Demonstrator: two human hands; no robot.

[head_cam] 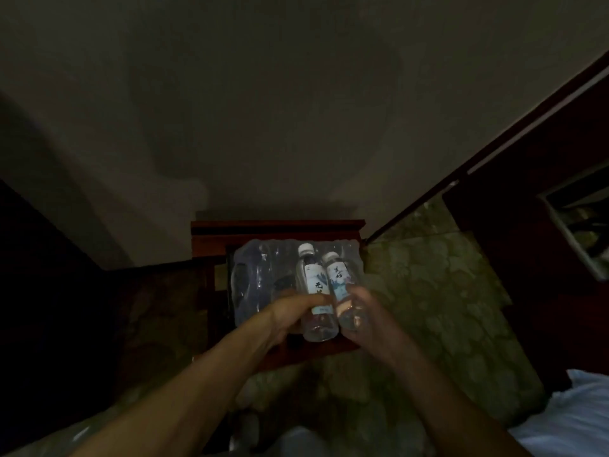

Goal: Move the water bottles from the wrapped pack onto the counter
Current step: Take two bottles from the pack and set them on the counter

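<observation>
A plastic-wrapped pack of water bottles (260, 278) lies on a small dark wooden stand (280, 227) against the wall. My left hand (290, 316) grips one clear bottle (313, 278) with a white cap and a white label. A second bottle (337, 280), held in my right hand (365, 319), tilts slightly to the right. Both bottles are lifted above the pack, side by side and almost touching. The room is dim.
Patterned green carpet (428, 291) covers the floor to the right of the stand. A dark wooden door or cabinet edge (514, 153) runs diagonally at the right. White bedding (580, 413) fills the lower right corner. A plain wall (263, 110) rises behind.
</observation>
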